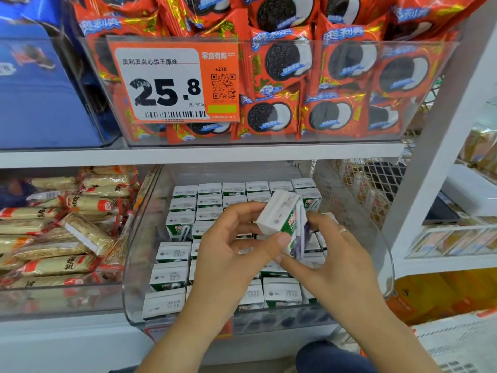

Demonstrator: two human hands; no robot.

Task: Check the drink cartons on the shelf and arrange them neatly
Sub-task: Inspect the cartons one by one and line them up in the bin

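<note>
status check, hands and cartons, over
Left hand and right hand both grip one tilted carton, lifted over the clear bin. Other cartons stand in rows. Nothing in the way.

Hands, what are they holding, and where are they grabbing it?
One carton, lifted above the bin. The left hand pinches its lower end with thumb and fingers; the right hand holds its right side.

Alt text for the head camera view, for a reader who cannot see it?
Both hands, left hand and right hand, hold one tilted green-and-white drink carton above a clear bin of upright cartons. Sandwich cookie packs fill the shelf above.
</note>
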